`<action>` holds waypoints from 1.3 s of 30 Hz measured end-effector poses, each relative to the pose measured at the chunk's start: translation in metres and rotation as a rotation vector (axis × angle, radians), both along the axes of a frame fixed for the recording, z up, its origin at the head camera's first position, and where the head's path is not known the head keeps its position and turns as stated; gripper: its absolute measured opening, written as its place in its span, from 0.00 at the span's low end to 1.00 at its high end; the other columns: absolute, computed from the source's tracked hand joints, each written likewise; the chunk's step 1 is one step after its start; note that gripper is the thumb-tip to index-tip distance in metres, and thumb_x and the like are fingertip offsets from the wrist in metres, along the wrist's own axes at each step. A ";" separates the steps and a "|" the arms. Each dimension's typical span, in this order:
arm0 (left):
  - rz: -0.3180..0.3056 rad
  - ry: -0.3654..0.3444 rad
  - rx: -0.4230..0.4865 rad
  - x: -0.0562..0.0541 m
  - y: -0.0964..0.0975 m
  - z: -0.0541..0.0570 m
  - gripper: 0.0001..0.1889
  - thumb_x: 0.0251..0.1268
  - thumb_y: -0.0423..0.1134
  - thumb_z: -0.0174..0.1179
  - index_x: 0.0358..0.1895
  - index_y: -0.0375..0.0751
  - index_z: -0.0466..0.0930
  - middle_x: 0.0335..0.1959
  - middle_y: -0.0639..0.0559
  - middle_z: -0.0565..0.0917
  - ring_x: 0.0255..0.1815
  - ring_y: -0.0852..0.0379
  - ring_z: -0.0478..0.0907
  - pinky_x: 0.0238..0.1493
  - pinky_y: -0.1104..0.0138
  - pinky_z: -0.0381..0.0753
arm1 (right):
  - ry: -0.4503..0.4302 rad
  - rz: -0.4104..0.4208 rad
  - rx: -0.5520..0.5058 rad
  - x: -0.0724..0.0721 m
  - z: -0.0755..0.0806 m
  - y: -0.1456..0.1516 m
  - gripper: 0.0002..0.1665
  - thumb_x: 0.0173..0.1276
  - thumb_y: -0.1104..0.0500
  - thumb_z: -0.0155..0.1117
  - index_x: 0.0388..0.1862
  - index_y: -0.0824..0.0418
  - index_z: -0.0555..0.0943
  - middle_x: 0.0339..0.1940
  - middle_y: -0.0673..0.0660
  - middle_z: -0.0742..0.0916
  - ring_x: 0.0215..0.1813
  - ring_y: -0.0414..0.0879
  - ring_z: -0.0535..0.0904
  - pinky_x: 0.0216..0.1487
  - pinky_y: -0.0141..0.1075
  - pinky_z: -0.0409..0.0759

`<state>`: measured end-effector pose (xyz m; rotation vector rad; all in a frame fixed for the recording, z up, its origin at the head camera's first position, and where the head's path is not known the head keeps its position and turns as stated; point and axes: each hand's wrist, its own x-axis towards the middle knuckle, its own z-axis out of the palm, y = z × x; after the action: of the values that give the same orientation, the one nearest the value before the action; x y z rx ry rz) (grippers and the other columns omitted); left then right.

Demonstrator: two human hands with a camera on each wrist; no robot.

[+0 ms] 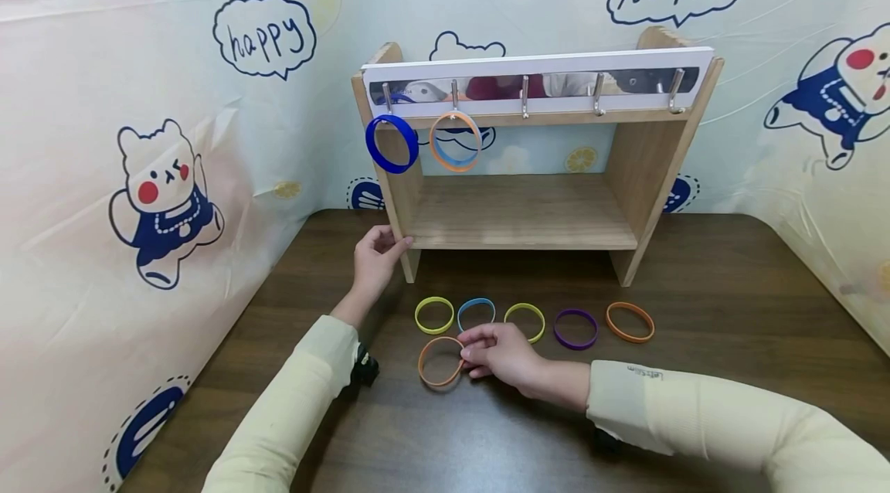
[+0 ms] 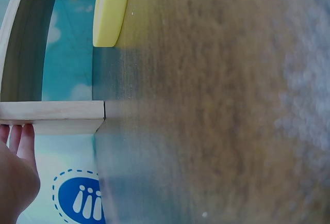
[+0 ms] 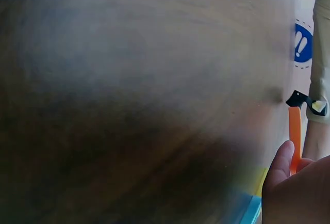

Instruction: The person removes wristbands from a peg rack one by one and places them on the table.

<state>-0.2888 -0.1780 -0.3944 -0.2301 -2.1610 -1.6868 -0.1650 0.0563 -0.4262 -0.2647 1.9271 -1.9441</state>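
Note:
My right hand point(image 1: 504, 358) pinches an orange wristband point(image 1: 422, 371) by its right edge, low over the table. In the right wrist view, the thumb and fingers close on that orange band point(image 3: 294, 131). My left hand point(image 1: 375, 261) grips the lower left side panel of a wooden rack point(image 1: 521, 211); its fingers point(image 2: 27, 144) lie along the panel's outer face in the left wrist view. A dark blue wristband point(image 1: 371, 145) hangs from the rack's leftmost hook. On the second hook hangs an orange and light blue wristband point(image 1: 478, 144).
Behind my right hand, a row of bands lies on the table: yellow point(image 1: 418, 321), light blue point(image 1: 476, 301), yellow-green point(image 1: 526, 307), purple point(image 1: 575, 346) and orange point(image 1: 631, 338). Three more metal hooks line the rack's mirrored front strip point(image 1: 570, 62). A printed cloth point(image 1: 264, 130) encloses the table.

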 end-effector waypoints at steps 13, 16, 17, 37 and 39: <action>-0.004 0.009 0.004 0.002 0.000 0.003 0.15 0.60 0.33 0.68 0.46 0.27 0.79 0.42 0.35 0.82 0.41 0.51 0.78 0.38 0.72 0.79 | -0.037 -0.018 0.004 -0.001 -0.011 -0.002 0.16 0.64 0.74 0.62 0.51 0.78 0.77 0.35 0.63 0.86 0.34 0.45 0.83 0.36 0.38 0.84; -0.005 0.010 0.005 0.002 0.000 0.003 0.15 0.61 0.33 0.68 0.46 0.27 0.78 0.42 0.34 0.82 0.41 0.48 0.78 0.38 0.72 0.79 | -0.044 -0.023 0.019 -0.001 -0.011 -0.002 0.16 0.64 0.73 0.62 0.50 0.77 0.77 0.36 0.63 0.87 0.34 0.45 0.83 0.35 0.38 0.84; -0.009 0.009 0.009 0.002 0.000 0.003 0.15 0.61 0.33 0.68 0.46 0.26 0.78 0.42 0.34 0.82 0.42 0.47 0.78 0.37 0.72 0.79 | -0.046 -0.024 0.025 -0.001 -0.011 -0.002 0.16 0.64 0.73 0.62 0.50 0.77 0.77 0.36 0.63 0.87 0.34 0.45 0.83 0.34 0.37 0.84; -0.014 -0.006 0.018 0.004 0.001 0.005 0.15 0.61 0.33 0.67 0.47 0.26 0.78 0.43 0.32 0.81 0.44 0.42 0.77 0.38 0.73 0.78 | -0.030 -0.030 0.092 0.002 -0.005 -0.004 0.15 0.64 0.70 0.64 0.50 0.75 0.80 0.35 0.63 0.87 0.34 0.45 0.83 0.32 0.36 0.83; -0.013 -0.010 0.020 0.004 0.002 0.005 0.15 0.61 0.33 0.67 0.47 0.26 0.78 0.43 0.32 0.81 0.44 0.42 0.77 0.37 0.73 0.78 | -0.023 -0.028 0.097 0.002 -0.006 -0.004 0.15 0.64 0.70 0.65 0.49 0.75 0.79 0.36 0.64 0.87 0.34 0.45 0.84 0.31 0.36 0.83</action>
<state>-0.2845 -0.1763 -0.3894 -0.2319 -2.1530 -1.7194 -0.1634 0.0521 -0.4320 -0.1890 2.0137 -1.8556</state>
